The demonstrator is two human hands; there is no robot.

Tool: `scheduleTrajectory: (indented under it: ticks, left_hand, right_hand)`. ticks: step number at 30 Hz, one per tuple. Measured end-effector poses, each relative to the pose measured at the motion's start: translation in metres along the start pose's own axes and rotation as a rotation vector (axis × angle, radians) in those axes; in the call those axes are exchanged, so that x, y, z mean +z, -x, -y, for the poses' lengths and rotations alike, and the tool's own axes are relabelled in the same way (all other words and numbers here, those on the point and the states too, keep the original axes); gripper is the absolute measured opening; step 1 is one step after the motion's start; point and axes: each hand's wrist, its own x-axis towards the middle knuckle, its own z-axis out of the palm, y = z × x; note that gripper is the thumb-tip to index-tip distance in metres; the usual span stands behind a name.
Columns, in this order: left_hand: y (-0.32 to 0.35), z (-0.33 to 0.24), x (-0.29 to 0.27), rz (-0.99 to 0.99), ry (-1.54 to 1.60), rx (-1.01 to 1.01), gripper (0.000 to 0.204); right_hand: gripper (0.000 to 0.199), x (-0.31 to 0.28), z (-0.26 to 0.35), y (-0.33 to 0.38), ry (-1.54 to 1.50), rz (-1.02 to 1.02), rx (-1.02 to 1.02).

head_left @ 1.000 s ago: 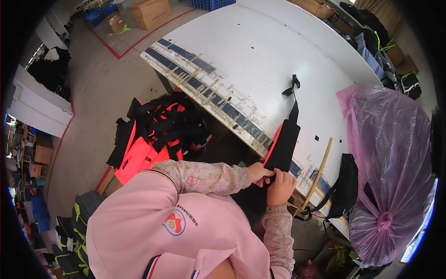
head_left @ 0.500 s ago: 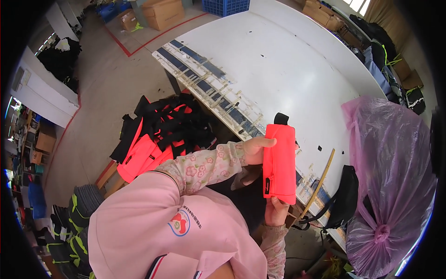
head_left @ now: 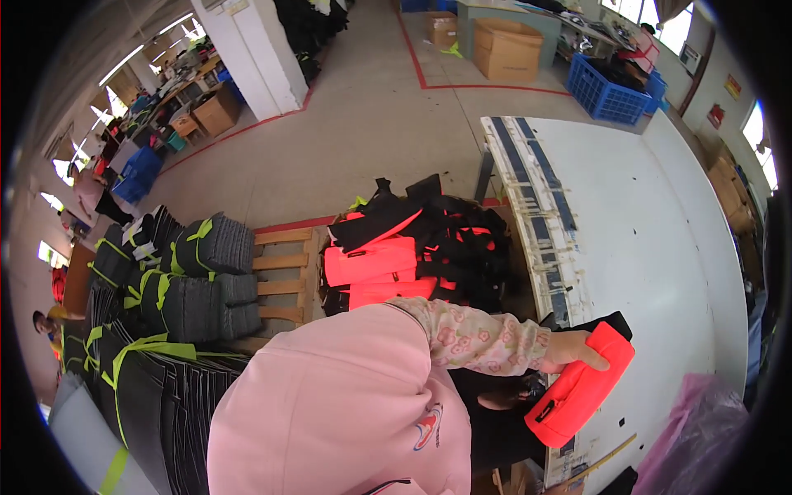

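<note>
My left hand (head_left: 575, 351) is closed round the upper part of a bright coral-red cylindrical pouch (head_left: 582, 388), with the thumb lying across its top. The pouch is tilted over the near edge of the white table (head_left: 672, 272), its lower end toward me. A short black zip pull lies along its side, and black fabric sticks out behind its upper end. Of my right hand (head_left: 566, 488), only a sliver seems to show at the lower edge; its fingers are hidden. Left of the table lies a heap of similar coral pouches (head_left: 371, 262) with black straps (head_left: 462, 239).
Bundles of dark grey sheets (head_left: 219, 247) tied with lime strips stand at left by a wooden pallet (head_left: 282, 287). A pink-purple plastic bag (head_left: 689, 437) lies at the lower right. Beyond are a blue crate (head_left: 606, 95), a cardboard box (head_left: 505, 49) and people at a distance.
My view has swung left. The pouch has gone from upright to tilted, and my right hand has left its lower end. My left hand still grips it.
</note>
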Motion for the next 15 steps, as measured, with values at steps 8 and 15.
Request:
scheduleTrajectory:
  ticks: [8,15]
  left_hand:
    - [0.006,-0.038,-0.014,-0.061,0.052,0.086,0.037]
    - [0.002,-0.048,-0.015,0.014,0.141,0.12,0.035]
  right_hand:
    - [0.045,0.007,0.035,-0.029,-0.57,0.352,0.227]
    - [0.041,0.018,-0.094,0.026,-0.653,0.427,0.372]
